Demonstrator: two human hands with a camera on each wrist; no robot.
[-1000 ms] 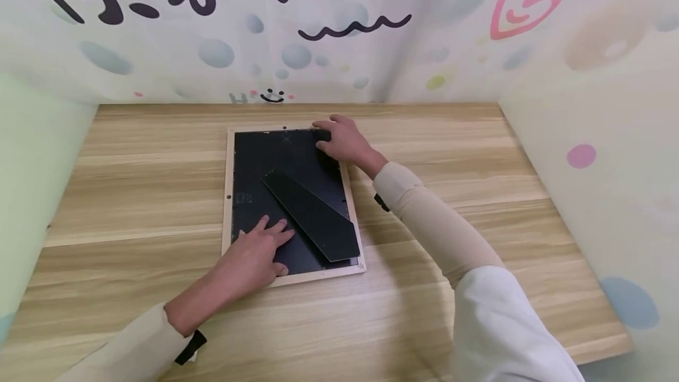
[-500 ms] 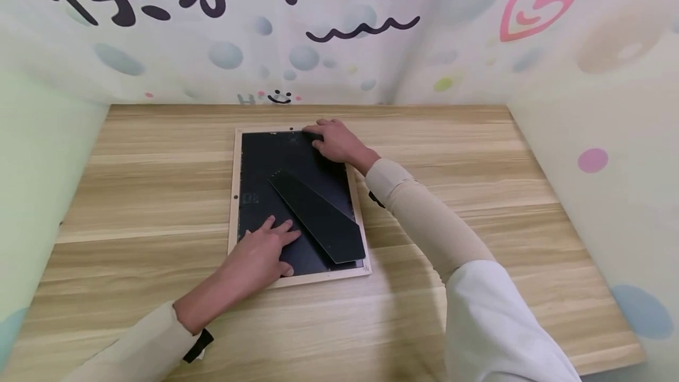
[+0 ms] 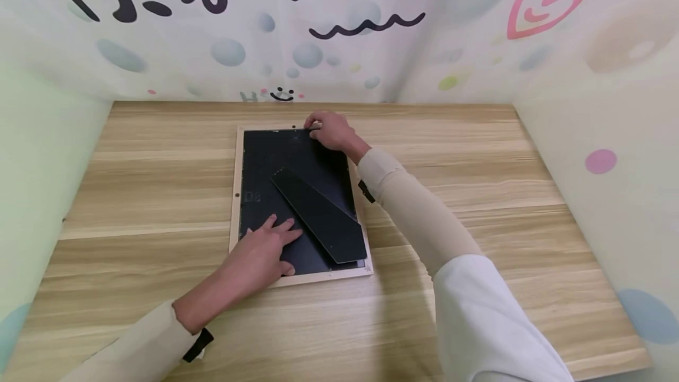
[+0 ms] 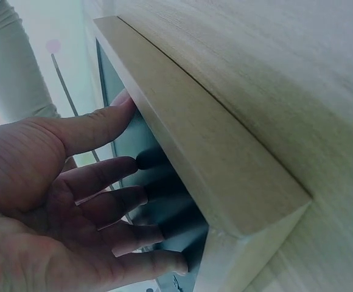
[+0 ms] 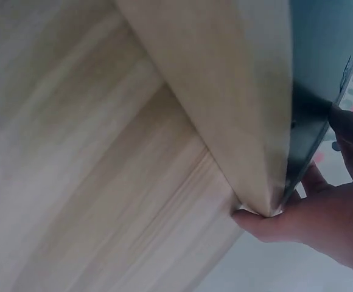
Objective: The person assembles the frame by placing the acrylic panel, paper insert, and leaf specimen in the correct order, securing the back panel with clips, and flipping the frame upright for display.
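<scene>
A picture frame (image 3: pixel 239 170) with a pale wooden rim lies with its back up on the table. Its black backing board (image 3: pixel 265 155) carries a slanted black easel stand (image 3: pixel 325 217). My left hand (image 3: pixel 263 255) rests spread on the board's lower left part; in the left wrist view its fingertips touch the board and the thumb lies by the wooden rim (image 4: pixel 188 128). At the far right corner, my right hand (image 3: pixel 333 131) grips the frame's edge with curled fingers. The right wrist view shows its fingers (image 5: pixel 258 225) against the corner. The face-down front is hidden.
The wood-grain table (image 3: pixel 467 193) extends on both sides of the frame. A printed white curtain (image 3: pixel 175 75) stands behind its far edge, and pale walls bound the left and right.
My right hand's fingers have curled more and shifted slightly left along the frame's top edge. The left hand keeps its place on the board. The head view has shifted slightly.
</scene>
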